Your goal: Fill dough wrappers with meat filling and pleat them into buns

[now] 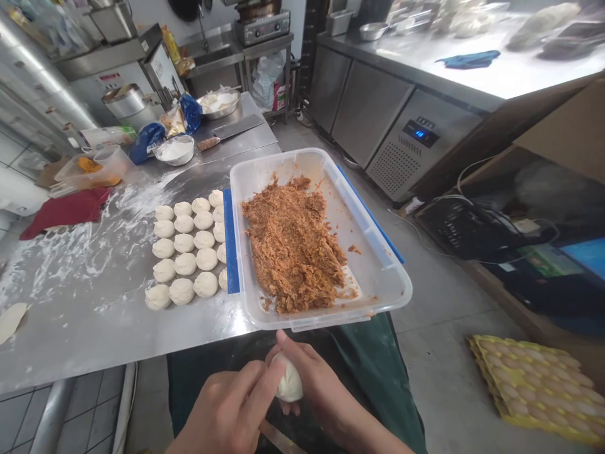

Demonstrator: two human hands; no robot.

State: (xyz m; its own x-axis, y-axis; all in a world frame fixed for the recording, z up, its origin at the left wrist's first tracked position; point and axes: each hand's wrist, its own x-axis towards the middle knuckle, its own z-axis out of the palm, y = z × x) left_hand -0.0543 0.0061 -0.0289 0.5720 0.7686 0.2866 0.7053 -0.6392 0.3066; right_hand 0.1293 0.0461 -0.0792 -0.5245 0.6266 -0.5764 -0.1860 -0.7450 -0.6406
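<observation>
A small filled dough bun (pixel 289 381) sits between my hands, just in front of the tub. My right hand (pixel 326 384) cups it from the right with curled fingers. From the left, my left hand (pixel 236 403) pinches the dough at its top. A flat narrow strip, perhaps a spatula (pixel 281 438), juts out below my left hand; its other end is hidden. Beyond my hands stands a clear plastic tub (pixel 385 287) with reddish-brown minced filling (pixel 295 246). Left of the tub, rows of pleated buns (pixel 184 262) rest on the steel table (pixel 123 343).
A flat dough round (pixel 12 321) and a red cloth (pixel 66 213) lie on the floured left side. Farther back are a cleaver (pixel 231 131), a bowl of white powder (pixel 174 151) and a basin (pixel 220 104). Egg trays (pixel 534 384) stand on the floor at right.
</observation>
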